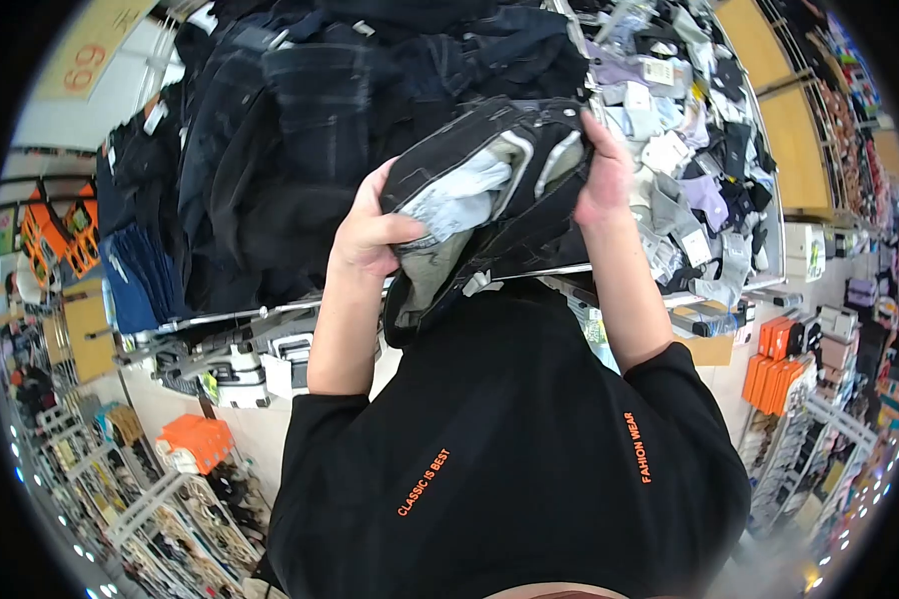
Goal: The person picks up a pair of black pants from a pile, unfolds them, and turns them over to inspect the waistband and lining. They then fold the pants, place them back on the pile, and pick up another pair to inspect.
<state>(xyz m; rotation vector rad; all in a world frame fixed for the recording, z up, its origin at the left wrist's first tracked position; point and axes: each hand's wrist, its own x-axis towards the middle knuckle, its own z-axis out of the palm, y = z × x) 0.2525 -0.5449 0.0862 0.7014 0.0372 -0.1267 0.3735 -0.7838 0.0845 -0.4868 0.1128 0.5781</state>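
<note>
A pair of black jeans (449,140) is held up in front of my chest, folded and bunched. Its waistband gapes, showing the pale blue and grey inside of the fabric (464,195). My left hand (373,225) grips the left edge, with the thumb over the pale inside and the fingers behind the cloth. At the upper right corner, beside a metal button, my right hand (606,175) is closed on the waistband; most of its fingers are hidden behind the jeans. Beyond them lies a heap of dark jeans and trousers (300,130).
To the right, a bin of socks (684,150) in grey, white, black and lilac adjoins the dark clothes. Folded blue jeans (140,280) hang at the table's left edge. Orange boxes (195,442) and shelving racks stand behind on both sides. A price sign (80,65) is at upper left.
</note>
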